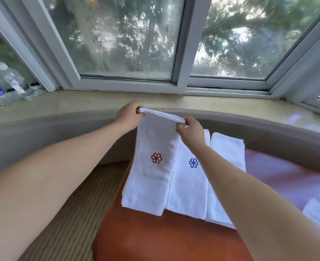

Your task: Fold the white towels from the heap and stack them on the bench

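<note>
Towel (151, 166) pinched by both hands, heap (319, 213) cut off right

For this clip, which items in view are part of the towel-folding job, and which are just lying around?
Part of the job:
- towel with the red emblem, pinched at its top edge by the left hand and right hand
- towel with the blue emblem, on the bench
- plain folded towel beside it
- orange bench
- white cloth at the right edge, possibly the heap

Lying about:
- plastic bottles on the window ledge
</note>
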Tool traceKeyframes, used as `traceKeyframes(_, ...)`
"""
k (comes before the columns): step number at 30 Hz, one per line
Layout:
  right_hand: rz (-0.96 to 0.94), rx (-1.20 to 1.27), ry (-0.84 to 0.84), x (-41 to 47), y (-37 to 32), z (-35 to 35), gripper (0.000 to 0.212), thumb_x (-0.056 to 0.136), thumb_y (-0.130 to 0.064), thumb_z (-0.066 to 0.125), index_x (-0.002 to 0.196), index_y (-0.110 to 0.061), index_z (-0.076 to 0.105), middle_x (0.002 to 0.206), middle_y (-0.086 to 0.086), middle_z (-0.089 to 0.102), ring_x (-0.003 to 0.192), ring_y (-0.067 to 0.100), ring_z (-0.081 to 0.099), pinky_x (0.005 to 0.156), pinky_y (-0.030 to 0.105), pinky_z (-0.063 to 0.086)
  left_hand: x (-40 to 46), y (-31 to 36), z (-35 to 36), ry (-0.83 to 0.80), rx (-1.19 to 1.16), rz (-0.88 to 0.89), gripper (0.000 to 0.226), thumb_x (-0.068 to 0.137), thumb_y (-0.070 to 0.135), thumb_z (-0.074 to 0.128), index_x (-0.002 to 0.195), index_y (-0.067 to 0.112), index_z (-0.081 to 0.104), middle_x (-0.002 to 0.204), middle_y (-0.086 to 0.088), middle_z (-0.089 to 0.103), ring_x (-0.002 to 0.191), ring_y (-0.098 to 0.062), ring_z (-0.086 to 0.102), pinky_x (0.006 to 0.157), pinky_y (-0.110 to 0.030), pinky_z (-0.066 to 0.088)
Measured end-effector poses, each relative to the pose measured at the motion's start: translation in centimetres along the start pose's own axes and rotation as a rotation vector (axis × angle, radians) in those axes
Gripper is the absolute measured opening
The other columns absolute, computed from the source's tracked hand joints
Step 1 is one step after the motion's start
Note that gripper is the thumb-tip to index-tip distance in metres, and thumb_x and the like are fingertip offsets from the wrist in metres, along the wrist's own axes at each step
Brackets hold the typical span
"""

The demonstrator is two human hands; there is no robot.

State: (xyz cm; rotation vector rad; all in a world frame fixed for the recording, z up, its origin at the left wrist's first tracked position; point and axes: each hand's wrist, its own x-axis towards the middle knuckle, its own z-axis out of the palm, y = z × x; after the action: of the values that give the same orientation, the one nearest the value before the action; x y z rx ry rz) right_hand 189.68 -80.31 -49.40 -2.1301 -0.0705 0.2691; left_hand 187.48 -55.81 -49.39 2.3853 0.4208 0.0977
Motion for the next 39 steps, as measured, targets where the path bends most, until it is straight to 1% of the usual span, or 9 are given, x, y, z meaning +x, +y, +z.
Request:
traceKeyframes(4, 0.051, -0.003, -0.007, 3.5, 2.1, 2.1, 0.012, 0.087, -0.023, 0.054, 0.092, -0.029, 0.063, 0.086, -0.009, 0.072, 0.08, 0.011, 0.067, 0.059, 0.025, 0.046, 3.3, -2.5, 3.1, -0.063, -0.027, -0.034, 0.01, 0.096, 0.021, 0.06, 0.104, 0.02, 0.067, 0.102, 0.003, 0.068, 0.095, -0.023, 0.062, 0.078, -0.035, 0.05)
traceKeyframes(7, 0.079, -0.007, 0.01, 6.4, 3.6, 3.4, 0.014, 0.089, -0.024, 0.052, 0.094, -0.026, 0.065, 0.086, -0.008, 0.072, 0.081, 0.013, 0.068, 0.061, 0.029, 0.05, 5.6, -3.7, 5.0, -0.072, -0.066, -0.048, 0.013, 0.097, 0.02, 0.06, 0.107, 0.019, 0.068, 0.103, 0.004, 0.068, 0.096, -0.021, 0.062, 0.078, -0.035, 0.05)
traceKeyframes(10, 0.103, 0.009, 0.029, 8.8, 5.1, 4.8, 0.016, 0.091, -0.025, 0.05, 0.093, -0.023, 0.065, 0.086, -0.004, 0.073, 0.083, 0.017, 0.069, 0.067, 0.033, 0.053, 7.6, -4.6, 6.7, -0.048, -0.136, -0.075, 0.017, 0.095, 0.016, 0.06, 0.109, 0.017, 0.07, 0.107, 0.003, 0.07, 0.099, -0.02, 0.064, 0.085, -0.035, 0.052)
traceKeyframes(12, 0.118, 0.004, 0.032, 10.1, 6.2, 5.5, 0.016, 0.091, -0.026, 0.048, 0.094, -0.023, 0.064, 0.086, -0.005, 0.073, 0.082, 0.015, 0.069, 0.061, 0.028, 0.049, 8.5, -5.3, 8.0, -0.045, -0.154, -0.088, 0.019, 0.096, 0.016, 0.059, 0.112, 0.018, 0.07, 0.11, 0.003, 0.071, 0.101, -0.019, 0.064, 0.088, -0.035, 0.053)
traceKeyframes(22, 0.169, -0.033, 0.084, 13.4, 10.8, 8.8, 0.017, 0.099, -0.026, 0.049, 0.105, -0.019, 0.064, 0.092, -0.004, 0.068, 0.085, 0.017, 0.065, 0.069, 0.03, 0.049, 10.5, -8.1, 13.8, 0.071, -0.187, -0.157, 0.025, 0.098, 0.022, 0.061, 0.12, 0.021, 0.072, 0.109, 0.0, 0.074, 0.099, -0.021, 0.067, 0.087, -0.036, 0.052)
traceKeyframes(28, 0.172, -0.053, 0.04, 14.4, 12.2, 9.9, 0.018, 0.102, -0.025, 0.048, 0.109, -0.02, 0.063, 0.09, -0.004, 0.066, 0.083, 0.017, 0.064, 0.061, 0.025, 0.044, 11.5, -9.0, 15.4, 0.052, -0.16, -0.207, 0.024, 0.1, 0.023, 0.06, 0.121, 0.018, 0.07, 0.114, -0.001, 0.073, 0.104, -0.022, 0.066, 0.09, -0.036, 0.052)
traceKeyframes(34, 0.209, -0.038, 0.014, 15.6, 13.2, 10.5, 0.025, 0.102, -0.025, 0.046, 0.123, -0.022, 0.059, 0.096, -0.007, 0.065, 0.09, 0.019, 0.064, 0.077, 0.036, 0.053, 12.3, -9.2, 15.7, 0.034, -0.149, -0.2, 0.028, 0.102, 0.022, 0.056, 0.128, 0.018, 0.066, 0.122, -0.001, 0.07, 0.111, -0.023, 0.065, 0.093, -0.037, 0.052)
traceKeyframes(37, 0.253, 0.059, -0.117, 15.1, 13.6, 10.8, 0.055, 0.099, -0.024, 0.05, 0.152, -0.032, 0.036, 0.124, -0.011, 0.06, 0.107, 0.01, 0.06, 0.083, 0.029, 0.05, 10.9, -9.8, 16.1, -0.129, -0.102, -0.157, 0.054, 0.101, 0.023, 0.057, 0.152, 0.025, 0.041, 0.151, -0.004, 0.048, 0.132, -0.025, 0.051, 0.106, -0.038, 0.045)
traceKeyframes(39, 0.165, 0.063, -0.155, 14.3, 13.7, 10.9, 0.076, 0.095, -0.019, 0.057, 0.158, -0.04, 0.019, 0.156, -0.012, 0.035, 0.122, 0.002, 0.052, 0.088, 0.025, 0.048, 9.5, -10.3, 16.4, -0.196, -0.02, -0.105, 0.068, 0.1, 0.023, 0.058, 0.159, 0.031, 0.026, 0.162, -0.004, 0.026, 0.142, -0.028, 0.038, 0.11, -0.043, 0.042)
